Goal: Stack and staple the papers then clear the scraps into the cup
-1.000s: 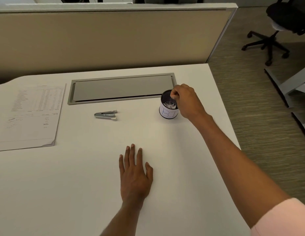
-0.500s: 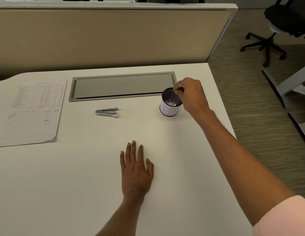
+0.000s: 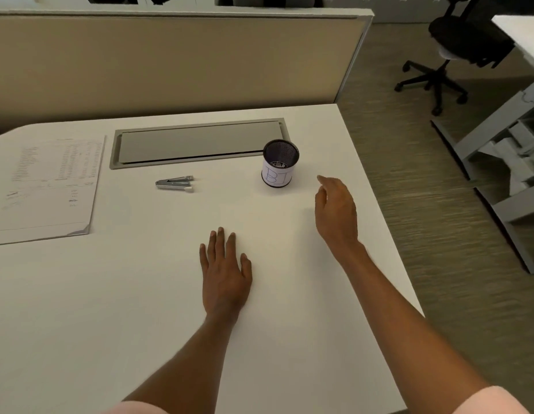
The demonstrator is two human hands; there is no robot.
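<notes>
A black mesh cup with a white label stands upright on the white desk, with pale bits showing inside it. My right hand hovers to the right of the cup and nearer to me, apart from it, fingers loosely spread and holding nothing. My left hand lies flat on the desk, palm down, fingers apart. A small metal stapler lies left of the cup. The stack of printed papers lies at the far left, its near right corner curled up.
A grey cable flap is set into the desk behind the stapler and cup. A beige partition runs along the desk's back edge. Right of the desk are carpet, a black office chair and another desk's frame.
My right hand has drawn back from the cup's rim, moving right and toward me, and now hangs open. The left hand has stayed flat on the desk.
</notes>
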